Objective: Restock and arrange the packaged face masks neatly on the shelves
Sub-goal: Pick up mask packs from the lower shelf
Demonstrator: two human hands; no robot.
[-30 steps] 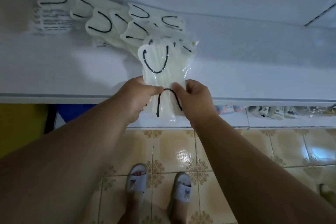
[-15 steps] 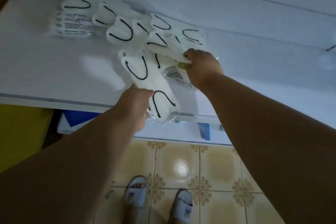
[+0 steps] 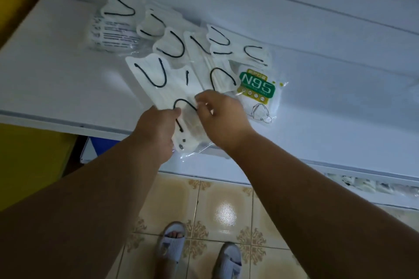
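Observation:
Several clear packs of white face masks with black ear loops lie fanned across the white shelf [image 3: 56, 70]. The nearest mask pack [image 3: 158, 84] lies slanted, its lower end reaching the shelf's front edge. My left hand [image 3: 156, 129] grips that lower end from the left. My right hand [image 3: 221, 115] pinches the same end from the right. Just right of it lies a pack with a green N95 label [image 3: 257, 85], face up. Other packs [image 3: 172, 45] overlap behind, reaching toward the back wall.
A flat pack with printed text [image 3: 111, 35] lies at the left end of the row. A yellow panel [image 3: 22, 154] stands at the left. A lower shelf [image 3: 374, 188] holds more packs at the right. Tiled floor and my sandalled feet [image 3: 172, 244] are below.
The pack I held upright in both hands now lies on the shelf. My right hand went up to the pile, uncovered the N95 pack, and came back to the near pack's end.

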